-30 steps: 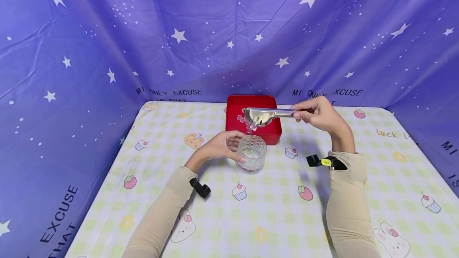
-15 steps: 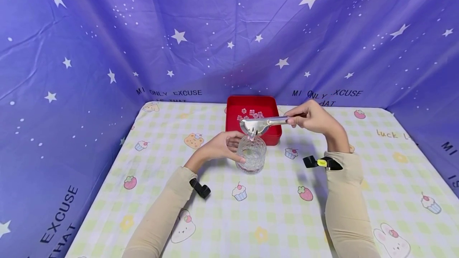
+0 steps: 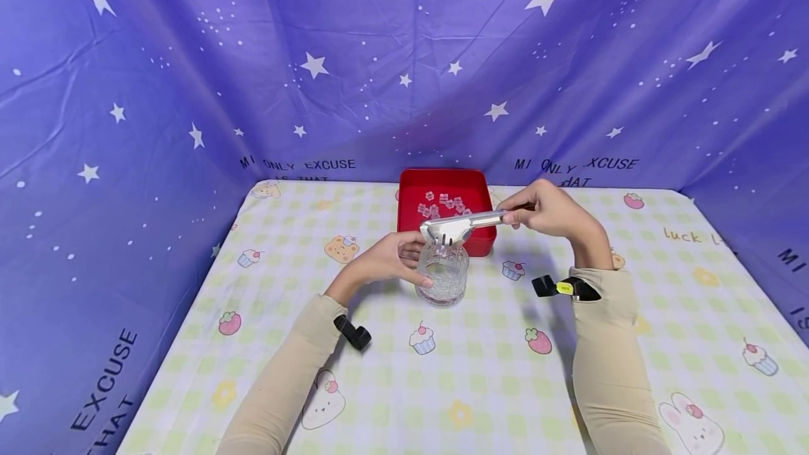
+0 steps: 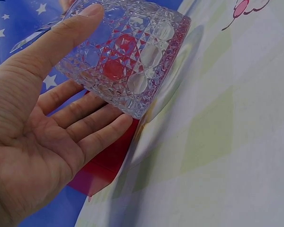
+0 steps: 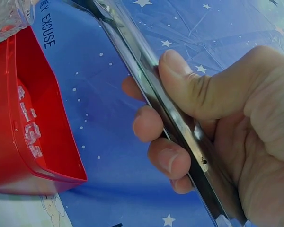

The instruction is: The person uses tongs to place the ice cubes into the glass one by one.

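My left hand (image 3: pixel 387 258) holds a clear, faceted drinking glass (image 3: pixel 447 285) upright on the table, in front of the red box. In the left wrist view the thumb and fingertips lie on either side of the patterned glass (image 4: pixel 132 52). My right hand (image 3: pixel 551 210) grips the handle of shiny metal tongs (image 3: pixel 485 219), thumb on one side and fingers curled round the other in the right wrist view. Their broad slotted head (image 3: pixel 445 229) tilts down over the glass's mouth. Something small and clear shows below the slots, right at the rim.
Behind the glass stands an open red box (image 3: pixel 485 243) with several small clear, ice-like pieces (image 3: pixel 444 199) inside. A checked cloth (image 3: pixel 505 399) covers the table. Blue star-printed fabric (image 3: pixel 404 118) rises at the back and both sides.
The right hand has brought the tongs down and slightly left, from above the red box to the glass's mouth. More of the clear pieces in the box now shows. Left hand and glass stay put.
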{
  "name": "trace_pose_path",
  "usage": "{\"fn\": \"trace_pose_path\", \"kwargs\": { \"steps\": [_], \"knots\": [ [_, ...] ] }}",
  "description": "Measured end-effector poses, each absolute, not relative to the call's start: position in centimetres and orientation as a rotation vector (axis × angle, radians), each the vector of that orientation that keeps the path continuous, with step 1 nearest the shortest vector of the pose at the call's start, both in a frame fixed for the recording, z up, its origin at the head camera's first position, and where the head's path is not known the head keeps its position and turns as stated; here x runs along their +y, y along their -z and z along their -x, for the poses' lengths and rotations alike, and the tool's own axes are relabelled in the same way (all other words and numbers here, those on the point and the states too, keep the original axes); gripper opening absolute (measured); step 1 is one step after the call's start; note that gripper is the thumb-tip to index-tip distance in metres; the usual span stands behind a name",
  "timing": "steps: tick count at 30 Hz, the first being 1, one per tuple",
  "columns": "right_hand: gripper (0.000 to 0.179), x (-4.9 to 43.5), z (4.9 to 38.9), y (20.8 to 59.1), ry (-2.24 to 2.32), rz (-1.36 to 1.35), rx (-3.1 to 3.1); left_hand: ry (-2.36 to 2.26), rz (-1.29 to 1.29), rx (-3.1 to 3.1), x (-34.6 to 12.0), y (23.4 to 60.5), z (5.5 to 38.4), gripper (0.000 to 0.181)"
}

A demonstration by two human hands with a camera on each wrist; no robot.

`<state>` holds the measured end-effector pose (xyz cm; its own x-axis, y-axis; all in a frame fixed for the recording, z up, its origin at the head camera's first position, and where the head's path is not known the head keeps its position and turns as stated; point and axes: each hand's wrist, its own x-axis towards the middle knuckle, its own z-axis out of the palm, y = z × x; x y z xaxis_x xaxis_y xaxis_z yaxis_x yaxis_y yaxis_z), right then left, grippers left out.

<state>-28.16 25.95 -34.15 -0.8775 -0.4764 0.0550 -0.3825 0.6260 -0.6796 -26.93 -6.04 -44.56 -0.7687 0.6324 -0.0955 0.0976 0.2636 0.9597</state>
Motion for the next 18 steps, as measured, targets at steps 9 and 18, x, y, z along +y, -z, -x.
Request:
{"fn": "trace_pose_path", "kwargs": {
  "steps": [9,18],
  "knots": [
    [0.018,25.81,28.12,34.17,1.051,0.723,2.712,-1.536,-0.671,2.105,-5.94,44.54,26.82,0.064],
    [0.017,25.65,28.01,34.0,1.025,0.725,2.69,-1.535,-0.663,2.131,-5.9,44.6,26.88,0.064]
  ]
}}
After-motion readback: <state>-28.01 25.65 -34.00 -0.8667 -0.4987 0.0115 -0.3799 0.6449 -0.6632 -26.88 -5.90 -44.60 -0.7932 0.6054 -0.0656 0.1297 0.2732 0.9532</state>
